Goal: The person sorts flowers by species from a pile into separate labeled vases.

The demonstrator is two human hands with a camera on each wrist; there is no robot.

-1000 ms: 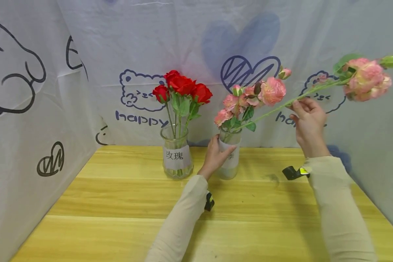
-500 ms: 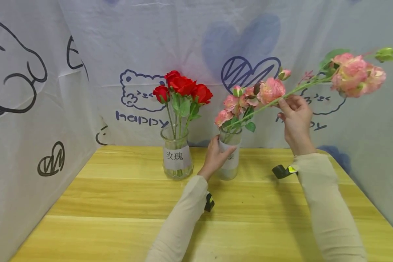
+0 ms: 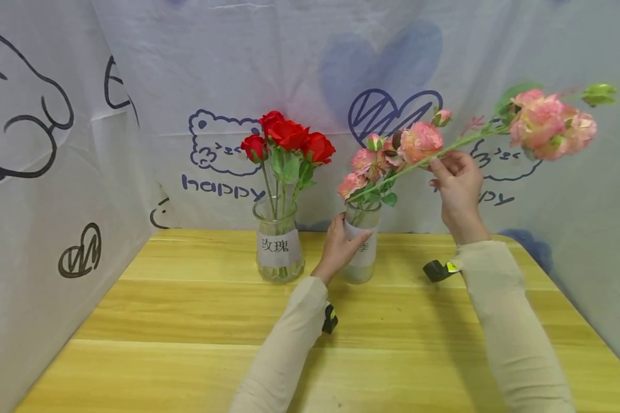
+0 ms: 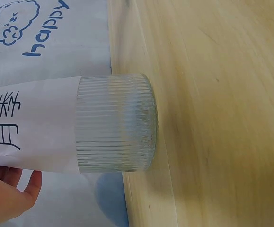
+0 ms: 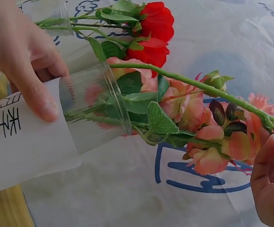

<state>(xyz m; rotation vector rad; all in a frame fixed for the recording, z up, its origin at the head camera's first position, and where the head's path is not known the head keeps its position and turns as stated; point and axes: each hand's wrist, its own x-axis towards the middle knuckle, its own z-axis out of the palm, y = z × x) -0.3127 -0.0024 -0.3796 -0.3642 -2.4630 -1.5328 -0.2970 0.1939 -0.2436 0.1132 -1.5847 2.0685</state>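
My left hand grips a ribbed clear glass vase with a white paper label, standing upright on the table. Several pink flowers lean out of its mouth. Between thumb and fingers, my right hand pinches the long green stem of another pink flower, whose full bloom and green bud hang out to the right. This stem slants down leftward, its lower end right at the vase's rim in the right wrist view. Fingers behind the vase are partly hidden.
Left of the gripped vase stands a second glass vase, labelled and holding several red roses. Both are near the back of the wooden table. White printed cloth hangs behind and at both sides.
My right hand has moved left with the pink flower, bringing the stem's lower end to the vase's mouth. The left hand and both vases have stayed in place.
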